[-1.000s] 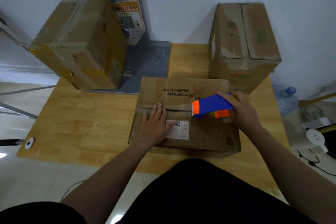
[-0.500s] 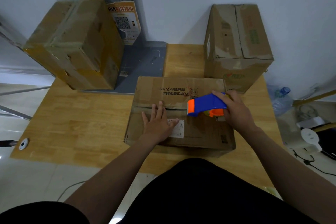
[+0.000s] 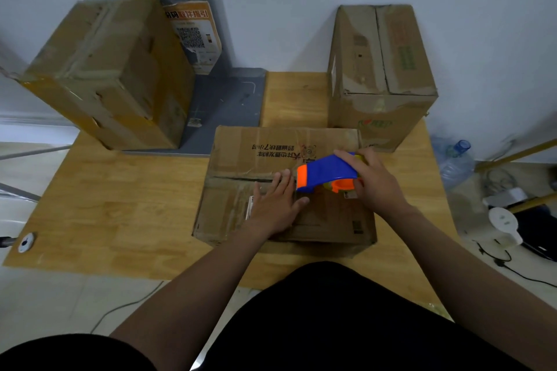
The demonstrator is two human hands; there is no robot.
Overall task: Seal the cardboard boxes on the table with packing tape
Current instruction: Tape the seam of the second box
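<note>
Pale wall backs a light wooden table [image 3: 120, 205] that carries three boxes. At the back left stands a tall brown cardboard box [image 3: 102, 69], scuffed and seemingly banded with glossy tape, beside a grey stand [image 3: 223, 111]. At the back right is an upright brown cardboard box [image 3: 379, 69]; whether its top seam is taped I cannot tell.

The one being worked on is a low brown cardboard box [image 3: 241, 153] with black printed characters, lying near the table's front edge, directly before the person. Its top is creased and worn, and a white label is partly hidden under the left hand. A dark seam [image 3: 241, 179] between the two flaps runs left to right, and its left stretch looks bare and slightly gaping.

The left hand [image 3: 274, 205] lies flat on the near flap, fingers straight, its tips just beside the nose of the tool. The right hand [image 3: 376, 181] is curled round the back of a blue and orange tape dispenser [image 3: 327, 172], which sits on the seam right of centre. Whether tape already covers the part behind it is not visible.

To do this stroke well, the flat palm should press the flaps level so the gap closes. The dispenser should be drawn leftward with firm downward pressure, centred on the seam. The left fingers lie in its path and should slide ahead of it. Running the strip over the far edge and down the side before cutting would probably hold best.
</note>
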